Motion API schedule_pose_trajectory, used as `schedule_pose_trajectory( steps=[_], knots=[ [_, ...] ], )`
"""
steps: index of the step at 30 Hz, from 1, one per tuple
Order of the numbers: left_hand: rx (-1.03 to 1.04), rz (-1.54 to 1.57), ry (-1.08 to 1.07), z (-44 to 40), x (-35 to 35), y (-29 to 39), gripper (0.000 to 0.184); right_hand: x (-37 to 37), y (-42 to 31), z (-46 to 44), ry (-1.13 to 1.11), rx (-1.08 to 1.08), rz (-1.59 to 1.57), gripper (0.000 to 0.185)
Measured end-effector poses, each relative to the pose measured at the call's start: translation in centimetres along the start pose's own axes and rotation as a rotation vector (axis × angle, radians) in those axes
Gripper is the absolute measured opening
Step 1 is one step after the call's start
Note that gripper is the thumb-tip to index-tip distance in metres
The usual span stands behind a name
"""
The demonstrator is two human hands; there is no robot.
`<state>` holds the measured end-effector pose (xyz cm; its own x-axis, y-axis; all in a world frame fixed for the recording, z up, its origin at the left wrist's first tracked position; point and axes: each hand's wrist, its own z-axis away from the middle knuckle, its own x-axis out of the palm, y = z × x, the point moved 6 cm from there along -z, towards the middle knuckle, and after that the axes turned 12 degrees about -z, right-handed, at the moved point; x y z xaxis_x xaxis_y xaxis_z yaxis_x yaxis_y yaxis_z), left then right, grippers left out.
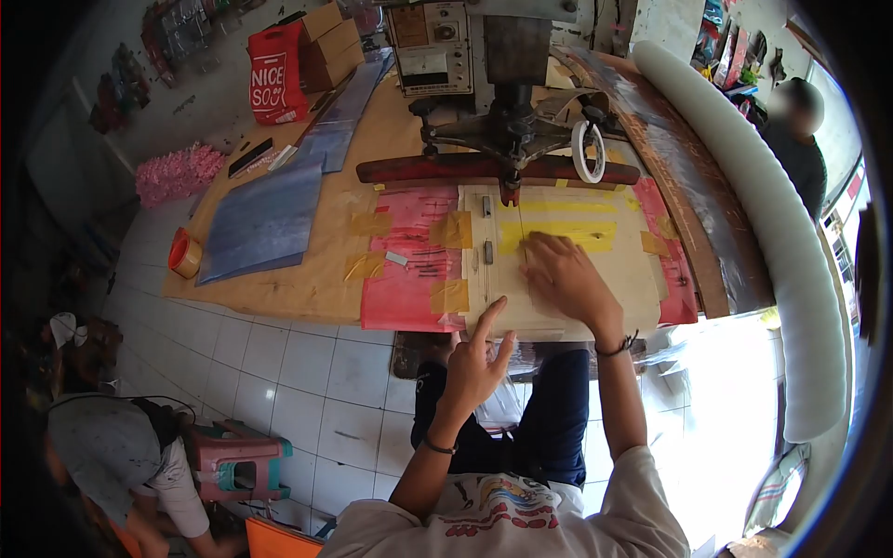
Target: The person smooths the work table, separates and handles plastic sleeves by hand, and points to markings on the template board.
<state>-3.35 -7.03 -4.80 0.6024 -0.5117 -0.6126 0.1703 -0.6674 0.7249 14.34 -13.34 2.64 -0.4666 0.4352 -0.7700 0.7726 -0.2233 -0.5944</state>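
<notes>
My right hand (569, 281) lies palm down on a tan sheet (595, 312) under the press head, fingers stretched forward near a yellow tape strip (567, 237). Nothing shows in its grasp, though the underside is hidden. At the sheet's front edge is my left hand (479, 372), index finger and thumb apart, the index tip at the edge. It holds nothing that I can see. Two small metal blocks (487, 252) sit on the sheet left of my right hand. Above the sheet hangs the machine's press bar (400, 171), with a white ring (588, 153) on it.
Red pads (409, 312) with tape flank the sheet. Blue sheets (265, 219), a tape roll (185, 253) and a red bag (276, 74) lie left. A long white roll (763, 195) runs along the right. One person (126, 456) crouches lower left; another (798, 139) is far right.
</notes>
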Motion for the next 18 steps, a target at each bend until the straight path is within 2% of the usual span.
schedule_pose_trajectory(
  steps=[3, 4, 7, 13, 15, 17, 18],
  knots=[
    [0.049, 0.019, 0.035, 0.0, 0.0, 0.1, 0.056, 0.9, 0.7, -1.9, 0.146, -0.099, 0.132, 0.052],
    [0.039, 0.035, 0.028, 0.0, 0.1, 0.1, 0.056, 2.2, 0.8, -2.0, 0.071, -0.114, 0.275, 0.057],
    [0.010, -0.012, 0.002, -0.2, -0.3, 0.3, 0.056, 2.2, 1.2, -1.6, 0.023, -0.099, 0.233, 0.059],
    [-0.093, -0.029, -0.123, 0.9, -1.7, 0.5, 0.059, 2.0, 1.1, 0.2, 0.097, 0.043, 0.308, 0.059],
    [-0.108, 0.047, -0.145, 1.4, -2.3, 0.1, 0.060, 2.4, -0.1, 2.3, 0.112, -0.003, 0.329, 0.059],
    [-0.208, 0.040, -0.207, 1.7, -2.5, 0.2, 0.060, 2.5, -1.4, 5.0, 0.136, -0.056, 0.348, 0.058],
    [-0.184, 0.021, -0.167, 1.5, -2.4, 0.2, 0.060, 1.8, -2.9, 6.0, 0.128, -0.077, 0.306, 0.055]
  ],
)
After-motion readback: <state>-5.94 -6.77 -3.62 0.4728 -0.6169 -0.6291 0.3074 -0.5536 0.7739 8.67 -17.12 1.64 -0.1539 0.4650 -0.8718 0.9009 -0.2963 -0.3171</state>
